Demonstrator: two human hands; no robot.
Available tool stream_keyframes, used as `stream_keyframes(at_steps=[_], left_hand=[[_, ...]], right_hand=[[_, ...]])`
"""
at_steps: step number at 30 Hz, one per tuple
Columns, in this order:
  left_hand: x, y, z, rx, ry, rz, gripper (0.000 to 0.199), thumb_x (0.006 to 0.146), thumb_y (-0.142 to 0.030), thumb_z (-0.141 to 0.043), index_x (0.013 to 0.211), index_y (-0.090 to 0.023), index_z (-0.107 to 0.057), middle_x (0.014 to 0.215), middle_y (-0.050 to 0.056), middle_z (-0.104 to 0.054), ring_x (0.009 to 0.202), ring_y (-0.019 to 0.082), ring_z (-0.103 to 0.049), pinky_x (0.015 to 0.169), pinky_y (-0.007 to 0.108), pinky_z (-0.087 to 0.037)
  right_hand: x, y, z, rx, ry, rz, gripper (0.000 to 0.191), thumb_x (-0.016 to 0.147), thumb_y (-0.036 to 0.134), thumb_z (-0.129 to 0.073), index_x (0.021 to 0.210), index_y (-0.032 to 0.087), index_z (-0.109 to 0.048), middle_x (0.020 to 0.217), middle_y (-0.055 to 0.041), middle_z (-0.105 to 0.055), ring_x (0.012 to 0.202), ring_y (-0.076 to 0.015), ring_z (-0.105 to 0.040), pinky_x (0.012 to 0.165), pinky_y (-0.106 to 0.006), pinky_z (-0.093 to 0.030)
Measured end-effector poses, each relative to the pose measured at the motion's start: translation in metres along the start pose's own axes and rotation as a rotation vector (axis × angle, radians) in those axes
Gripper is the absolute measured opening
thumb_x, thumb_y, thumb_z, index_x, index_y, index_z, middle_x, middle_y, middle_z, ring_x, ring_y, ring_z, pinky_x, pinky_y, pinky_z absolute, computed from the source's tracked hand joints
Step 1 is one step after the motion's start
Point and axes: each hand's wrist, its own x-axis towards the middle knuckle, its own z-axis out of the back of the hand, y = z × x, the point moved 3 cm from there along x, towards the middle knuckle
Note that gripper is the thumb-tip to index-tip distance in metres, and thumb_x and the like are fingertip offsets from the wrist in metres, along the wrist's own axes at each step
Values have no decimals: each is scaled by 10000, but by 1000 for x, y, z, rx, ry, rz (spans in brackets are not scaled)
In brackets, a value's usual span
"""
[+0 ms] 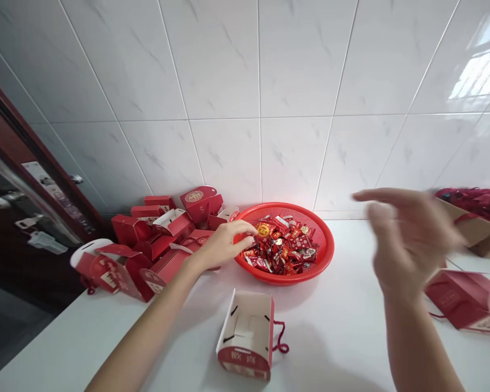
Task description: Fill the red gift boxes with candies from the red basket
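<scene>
The left hand (219, 245) reaches into the red basket (329, 247), narrowly parted; whether it grips anything, I cannot tell. The open gift box (245, 356) sits nearer; the wrapped candies (286, 247) suit a light fingertip pinch. The blurred right hand (412, 245) spreads wide, seemingly empty.

The basket (326, 256) is bright red, the tabletop (343, 321) white, the wall tiles (224, 71) pale with grey veining.

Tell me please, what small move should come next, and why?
Probably the left hand should pick a few wrapped candies from the red basket, because its fingers are already at the candies, and the open gift box in front looks empty.
</scene>
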Motion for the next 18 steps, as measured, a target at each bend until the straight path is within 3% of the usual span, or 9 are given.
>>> stream_keyframes(at_steps=[1, 3, 5, 11, 14, 18], left_hand=[[9, 14, -9, 29, 74, 39, 245, 923, -299, -575, 1039, -211, -772, 1165, 60, -791, 1126, 260, -718, 1063, 421, -552], [21, 33, -23, 103, 169, 88, 271, 923, -286, -556, 1072, -202, -767, 1189, 71, -786, 1129, 256, -712, 1062, 394, -542], [29, 42, -35, 173, 217, 110, 305, 928, -263, -533, 1123, -197, -760, 1222, 89, -772, 1145, 258, -704, 1065, 385, -533], [44, 54, -59, 308, 376, 161, 431, 833, -220, -653, 1255, -186, -733, 1345, 124, -690, 1299, 300, -618, 1133, 378, -467], [51, 61, -64, 366, 476, 207, 591, 779, -331, -754, 1356, -222, -688, 1351, 118, -667, 1229, 294, -657, 1040, 341, -522], [61, 63, -71, 435, 567, 251, 764, 710, -536, -815, 1403, -254, -660, 1289, 126, -697, 1186, 342, -673, 982, 382, -545]], right_hand=[[-1, -8, -10, 17, 67, -55, 180, 1014, 337, -598, 1089, 217, -708, 1076, -68, -757, 1021, -244, -716, 932, -429, -578], [-6, -29, -37, 14, 337, -213, 143, 962, 313, -617, 993, 224, -725, 994, -58, -789, 971, -249, -742, 904, -405, -584], [-19, -51, -64, -64, 649, -359, 171, 946, 267, -586, 1009, 218, -737, 1070, -75, -800, 1021, -258, -746, 920, -390, -575], [-51, -85, -105, -167, 840, -402, 172, 917, 187, -586, 970, 190, -749, 1044, -110, -784, 963, -277, -736, 848, -374, -542], [-58, -91, -113, -183, 940, -380, 161, 918, 198, -605, 990, 195, -749, 1027, -97, -780, 960, -269, -723, 829, -355, -516], [-60, -94, -116, -193, 1048, -330, 164, 908, 223, -649, 1044, 215, -740, 1106, -84, -772, 1061, -276, -689, 860, -346, -495]])
